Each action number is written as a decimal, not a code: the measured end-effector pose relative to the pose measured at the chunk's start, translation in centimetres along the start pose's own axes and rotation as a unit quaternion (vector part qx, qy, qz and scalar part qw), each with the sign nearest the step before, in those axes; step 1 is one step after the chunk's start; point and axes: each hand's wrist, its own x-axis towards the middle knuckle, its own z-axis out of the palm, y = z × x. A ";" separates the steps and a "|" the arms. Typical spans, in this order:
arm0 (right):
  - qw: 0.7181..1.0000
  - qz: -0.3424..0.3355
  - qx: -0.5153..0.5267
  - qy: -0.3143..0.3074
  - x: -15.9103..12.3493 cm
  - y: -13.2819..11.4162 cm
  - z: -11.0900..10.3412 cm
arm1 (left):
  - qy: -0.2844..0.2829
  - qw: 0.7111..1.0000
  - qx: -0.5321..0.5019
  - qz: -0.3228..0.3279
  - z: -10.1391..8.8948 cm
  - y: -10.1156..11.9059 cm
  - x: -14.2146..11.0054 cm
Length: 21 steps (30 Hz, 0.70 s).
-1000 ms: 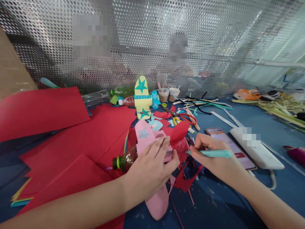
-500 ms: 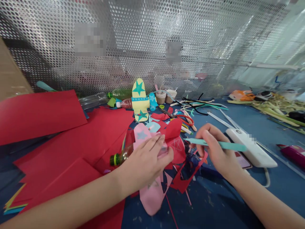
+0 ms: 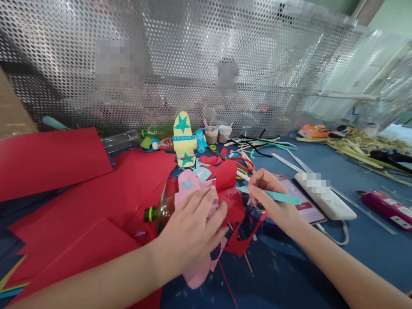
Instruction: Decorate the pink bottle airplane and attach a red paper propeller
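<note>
My left hand (image 3: 189,225) is wrapped over a plastic bottle (image 3: 165,210) with a green cap, lying on its side. Pink paper wings (image 3: 196,272) with a star cross the bottle under that hand. Red paper pieces (image 3: 236,206) stand at the bottle's far end, one carrying faint drawn star lines. Between the fingers of my right hand (image 3: 273,201) is a teal pen (image 3: 286,198); its tip is at the red paper, though contact is hard to make out. Scissors with red handles (image 3: 243,163) lie just beyond.
Large red paper sheets (image 3: 74,219) cover the left side. A yellow paper plane on a bottle (image 3: 184,148) stands behind, near two small cups (image 3: 224,134). To the right are a phone (image 3: 309,206), a white power bank (image 3: 328,199) and a magenta tool (image 3: 388,208).
My right hand has brought the pen left, its tip now over the red paper. More of the phone shows behind it. My left hand keeps its hold on the bottle; the view has shifted slightly.
</note>
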 end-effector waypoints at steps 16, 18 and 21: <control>0.996 -0.027 -0.080 -0.008 -0.2 0.1 0.5 | -0.009 1.000 0.026 0.001 1.6 1.8 -1.7; 0.996 -0.030 -0.086 -0.009 -0.2 0.2 0.5 | -0.015 0.999 0.030 0.001 1.6 1.9 -1.6; 0.994 -0.035 -0.101 -0.008 -0.2 0.4 0.5 | -0.022 0.999 0.037 0.004 1.6 1.9 -1.6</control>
